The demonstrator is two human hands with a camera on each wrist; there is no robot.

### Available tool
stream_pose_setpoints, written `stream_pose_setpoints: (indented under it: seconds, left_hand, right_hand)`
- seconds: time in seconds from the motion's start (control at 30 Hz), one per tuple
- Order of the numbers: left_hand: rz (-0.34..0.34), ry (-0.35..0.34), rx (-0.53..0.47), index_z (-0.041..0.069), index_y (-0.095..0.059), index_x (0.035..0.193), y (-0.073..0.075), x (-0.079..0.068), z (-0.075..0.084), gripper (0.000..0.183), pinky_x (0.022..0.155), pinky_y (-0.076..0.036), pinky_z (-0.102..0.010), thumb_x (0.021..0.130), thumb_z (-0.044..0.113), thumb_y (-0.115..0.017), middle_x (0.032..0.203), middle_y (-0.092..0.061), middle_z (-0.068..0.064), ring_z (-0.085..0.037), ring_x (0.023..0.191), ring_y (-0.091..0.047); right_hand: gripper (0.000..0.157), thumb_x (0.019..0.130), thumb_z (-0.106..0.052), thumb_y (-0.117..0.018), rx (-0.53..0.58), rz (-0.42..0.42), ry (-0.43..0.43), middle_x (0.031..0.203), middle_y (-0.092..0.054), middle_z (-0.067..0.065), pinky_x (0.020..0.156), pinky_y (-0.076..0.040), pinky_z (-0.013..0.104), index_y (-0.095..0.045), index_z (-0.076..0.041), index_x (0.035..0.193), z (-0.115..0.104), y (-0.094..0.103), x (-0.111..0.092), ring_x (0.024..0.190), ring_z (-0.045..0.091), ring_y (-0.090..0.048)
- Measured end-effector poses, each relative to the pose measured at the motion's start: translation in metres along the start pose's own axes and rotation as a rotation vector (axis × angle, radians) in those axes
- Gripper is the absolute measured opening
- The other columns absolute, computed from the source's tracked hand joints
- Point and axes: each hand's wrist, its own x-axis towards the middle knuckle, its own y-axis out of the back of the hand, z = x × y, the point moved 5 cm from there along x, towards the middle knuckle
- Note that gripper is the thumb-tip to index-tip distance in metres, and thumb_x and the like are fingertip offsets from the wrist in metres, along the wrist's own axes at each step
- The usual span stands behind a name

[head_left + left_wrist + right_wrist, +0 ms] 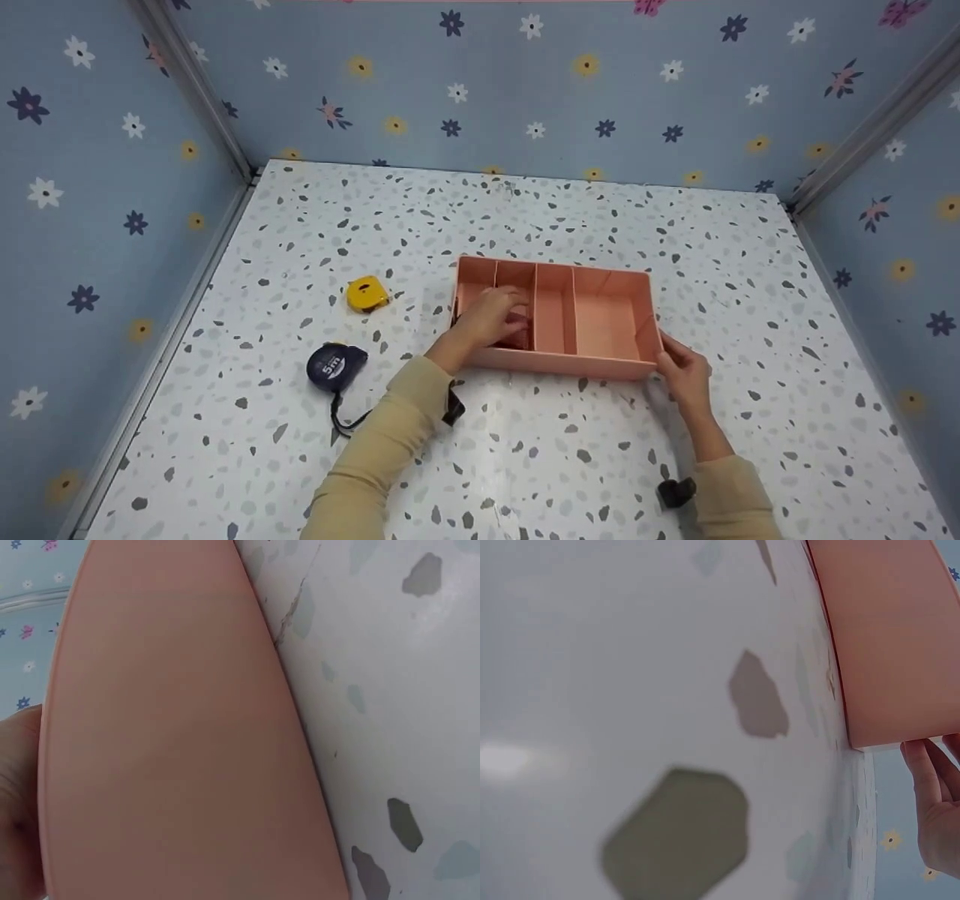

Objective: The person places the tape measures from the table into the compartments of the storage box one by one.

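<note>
A salmon-pink divided box (pixel 574 366) stands on the speckled table. My left hand (pixel 491 319) reaches over its front wall into a narrow compartment left of the middle. The fingers curl there about a dark red object (pixel 516 341), mostly hidden, so its kind does not show. In the left wrist view, the box's outer wall (pixel 180 720) hides most of the hand. My right hand (pixel 688 375) touches the right end of the box near its front corner. The right wrist view shows fairly straight fingers (pixel 926 776) against that end wall.
A yellow tape measure (pixel 367 294) lies left of the box. Nearer the front is a dark blue tape measure (pixel 331 367) marked 5m, its black strap (pixel 341 424) running toward the left sleeve. Flower-patterned panels (pixel 495 90) border the table at the back and both sides.
</note>
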Motion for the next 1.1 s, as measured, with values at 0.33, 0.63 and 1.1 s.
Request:
stream_pose_setpoints:
  seconds: [0.33,0.63,1.1]
  left_hand:
    - [0.124,0.015,-0.046,0.000,-0.062,0.107,0.024,-0.011,0.005,0.027,0.087,-0.042,-0.028,0.081,0.011,-0.062,0.105,-0.058,-0.009,-0.020,0.099,-0.053]
    - [0.184,0.060,-0.004,0.001,-0.062,0.105,0.044,-0.027,-0.007,0.028,0.079,-0.046,-0.030,0.082,0.017,-0.063,0.101,-0.058,-0.008,-0.018,0.091,-0.055]
    - [0.133,0.268,-0.061,0.003,-0.050,0.123,0.064,-0.052,-0.043,0.044,0.095,-0.037,-0.035,0.085,0.022,-0.060,0.120,-0.050,-0.010,-0.021,0.112,-0.046]
  right_hand:
    - [0.038,0.085,-0.007,-0.052,0.014,0.006,0.007,0.115,-0.056,0.016,0.067,-0.049,0.018,-0.051,0.001,0.122,0.002,0.001,0.001,0.085,0.008,-0.059]
    - [0.039,0.084,-0.013,-0.056,0.065,-0.003,0.062,0.113,-0.058,0.013,0.065,-0.049,0.018,-0.054,-0.003,0.121,0.018,0.002,0.006,0.085,0.008,-0.059]
    - [0.039,0.085,-0.013,-0.051,-0.001,0.000,0.051,0.111,-0.059,0.014,0.064,-0.049,0.017,-0.052,-0.001,0.122,0.010,0.001,0.004,0.081,0.006,-0.059]
